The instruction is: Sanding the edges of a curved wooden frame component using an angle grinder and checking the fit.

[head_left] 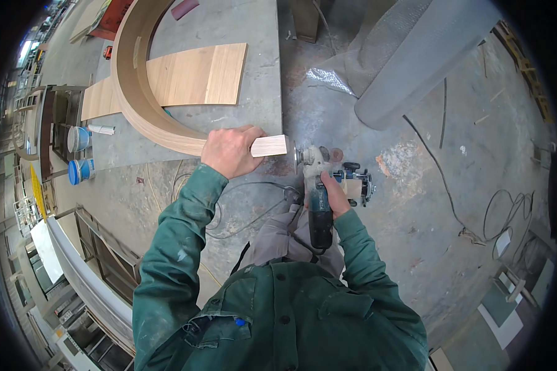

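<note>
My left hand point(231, 151) is closed around the end of a large curved wooden band point(130, 93) lying partly on the grey table. A pale, squared wooden end point(270, 146) sticks out past my fingers, over the table's edge. In my right hand point(335, 195) is a teal and black angle grinder point(320, 213), held with its body pointing toward me. Its disc, seen edge-on, sits just right of the wooden end; whether they touch I cannot tell. A flat panel of joined boards point(195, 75) lies under the curved band.
The grey tabletop point(254, 117) ends just left of the grinder. Another power tool point(356, 185) shows beyond my right hand. A large grey roll point(414, 68) with bubble wrap lies at the upper right. Cables point(433, 161) cross the floor. Blue-and-white buckets point(80, 171) stand at left.
</note>
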Demonstrator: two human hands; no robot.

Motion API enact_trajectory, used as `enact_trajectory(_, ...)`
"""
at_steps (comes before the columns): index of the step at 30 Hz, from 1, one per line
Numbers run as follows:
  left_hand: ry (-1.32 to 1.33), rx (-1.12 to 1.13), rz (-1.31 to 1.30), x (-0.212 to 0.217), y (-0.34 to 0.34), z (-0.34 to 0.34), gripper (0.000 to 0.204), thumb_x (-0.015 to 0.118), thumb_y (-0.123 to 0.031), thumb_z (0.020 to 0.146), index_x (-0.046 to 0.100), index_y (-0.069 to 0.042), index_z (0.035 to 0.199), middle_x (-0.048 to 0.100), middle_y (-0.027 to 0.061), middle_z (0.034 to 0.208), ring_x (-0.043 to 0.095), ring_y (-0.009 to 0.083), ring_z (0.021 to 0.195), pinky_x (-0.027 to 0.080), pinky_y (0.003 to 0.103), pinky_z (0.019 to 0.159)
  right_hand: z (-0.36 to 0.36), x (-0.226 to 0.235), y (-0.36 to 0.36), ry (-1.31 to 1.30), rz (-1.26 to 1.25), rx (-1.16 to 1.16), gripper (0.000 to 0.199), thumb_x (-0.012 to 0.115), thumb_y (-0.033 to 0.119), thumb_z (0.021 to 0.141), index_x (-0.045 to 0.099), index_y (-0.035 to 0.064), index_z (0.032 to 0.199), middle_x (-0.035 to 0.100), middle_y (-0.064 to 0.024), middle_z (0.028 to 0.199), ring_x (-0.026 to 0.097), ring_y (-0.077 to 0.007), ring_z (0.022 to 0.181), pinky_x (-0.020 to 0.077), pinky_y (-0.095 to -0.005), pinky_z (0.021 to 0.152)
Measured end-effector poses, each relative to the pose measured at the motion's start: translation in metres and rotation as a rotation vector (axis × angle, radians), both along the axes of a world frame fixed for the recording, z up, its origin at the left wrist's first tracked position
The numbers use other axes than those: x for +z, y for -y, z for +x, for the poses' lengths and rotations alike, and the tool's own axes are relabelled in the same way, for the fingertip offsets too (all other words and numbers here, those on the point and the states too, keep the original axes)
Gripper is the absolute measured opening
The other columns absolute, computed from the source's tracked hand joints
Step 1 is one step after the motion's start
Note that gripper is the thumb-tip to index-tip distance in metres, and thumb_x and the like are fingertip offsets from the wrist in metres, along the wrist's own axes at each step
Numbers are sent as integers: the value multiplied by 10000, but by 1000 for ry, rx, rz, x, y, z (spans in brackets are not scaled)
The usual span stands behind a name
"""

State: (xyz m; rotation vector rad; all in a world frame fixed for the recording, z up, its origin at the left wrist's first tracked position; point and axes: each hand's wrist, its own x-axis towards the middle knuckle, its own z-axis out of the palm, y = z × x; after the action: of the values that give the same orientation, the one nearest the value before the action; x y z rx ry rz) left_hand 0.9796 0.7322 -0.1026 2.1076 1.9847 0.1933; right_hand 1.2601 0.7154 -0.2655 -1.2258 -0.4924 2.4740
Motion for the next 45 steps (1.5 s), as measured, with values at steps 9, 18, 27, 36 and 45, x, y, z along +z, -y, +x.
enact_trajectory(9,16,-17,6,-3,2,-3,200,722,-286,760,710,-189,935,718,40,828,696,282,701,557,414,604,-3,24,-5,21,58,-2,537,484,539,1004,591,30,1139,672,-108,839,689,-225,628,592,-350,549)
enact_trajectory(18,0,2,-18,-1,2,-3,164,709,-258,758,710,-181,903,720,26,830,693,267,695,550,401,594,-3,45,-4,35,28,-14,517,471,506,1018,576,18,1155,665,-118,846,691,-247,620,601,-371,560)
enact_trajectory(27,-23,-11,-15,-2,3,-5,169,703,-312,778,699,-181,883,715,31,821,694,273,703,547,416,596,2,71,-10,-52,120,48,575,455,536,1012,567,-5,1172,670,-155,920,701,-286,649,602,-390,580)
enact_trajectory(36,-24,-3,4,-5,5,-5,184,698,-324,777,698,-172,881,713,29,830,699,280,718,554,426,611,6,88,-9,-63,153,72,681,425,617,989,572,-26,1154,672,-157,917,704,-283,691,594,-385,609)
enact_trajectory(45,-10,-6,-17,-3,6,-7,192,693,-296,764,693,-154,892,707,51,831,701,293,750,558,429,639,3,105,-13,-22,248,94,733,400,657,978,574,-40,1123,670,-153,885,695,-269,673,579,-366,595)
